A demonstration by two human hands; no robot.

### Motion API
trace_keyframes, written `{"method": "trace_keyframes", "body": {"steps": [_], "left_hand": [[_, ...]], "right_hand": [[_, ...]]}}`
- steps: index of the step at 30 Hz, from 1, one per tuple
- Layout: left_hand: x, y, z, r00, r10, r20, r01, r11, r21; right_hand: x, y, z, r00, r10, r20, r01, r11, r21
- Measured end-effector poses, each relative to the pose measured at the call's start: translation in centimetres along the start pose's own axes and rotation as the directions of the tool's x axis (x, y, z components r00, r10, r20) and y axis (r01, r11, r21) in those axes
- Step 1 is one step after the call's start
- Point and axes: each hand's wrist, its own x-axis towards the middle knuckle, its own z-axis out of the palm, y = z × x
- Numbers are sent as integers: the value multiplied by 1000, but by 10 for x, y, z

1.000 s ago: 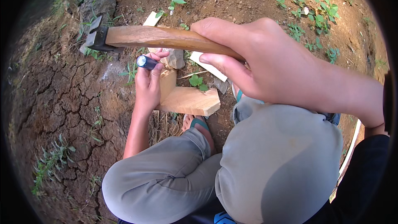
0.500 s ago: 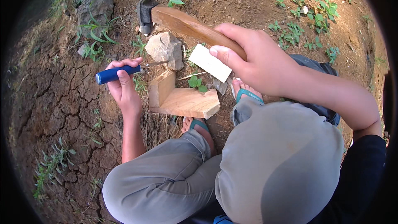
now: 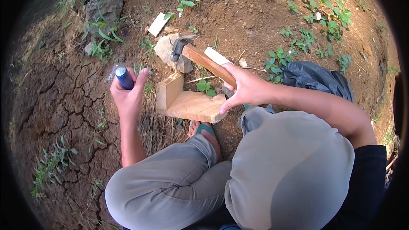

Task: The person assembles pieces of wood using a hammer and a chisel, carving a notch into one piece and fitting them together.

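My left hand point(image 3: 129, 91) is closed around the blue handle of a chisel point(image 3: 124, 78), whose butt end faces up. Its blade is hidden from view in this frame. A claw hammer point(image 3: 208, 61) with a wooden handle is gripped in my right hand point(image 3: 247, 87), its dark head over a pale stone point(image 3: 167, 47). Between my hands rests an L-shaped wooden piece point(image 3: 194, 104), one board upright at its left end and the other flat. My right thumb is at the flat board's right corner, seemingly touching it.
A pale wood strip point(image 3: 217, 56) lies partly behind the hammer, another pale piece point(image 3: 159, 24) beyond the stone. At right is a black plastic sheet point(image 3: 317, 79). A large grey rock point(image 3: 103, 6) stands far left. My sandalled foot point(image 3: 205, 134) is just below the boards.
My right hand lowered the hammer toward me and the boards. My left hand turned the chisel from lying sideways to handle-end up. The view shifted slightly, showing more pale wood.
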Motion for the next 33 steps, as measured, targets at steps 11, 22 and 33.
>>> {"method": "trace_keyframes", "body": {"steps": [11, 22, 33], "left_hand": [[-31, -25, 2, 909, -323, 265, 261, 934, 243], [-76, -58, -3, 978, -135, 159, 119, 987, 106], [-89, -73, 7, 999, 41, 7, -41, 998, 45]], "right_hand": [[23, 23, 30, 988, -63, -140, 83, 987, 140], [27, 27, 36, 996, -25, -85, 27, 999, 28], [1, 35, 32, 994, 19, 107, -33, 991, 128]]}}
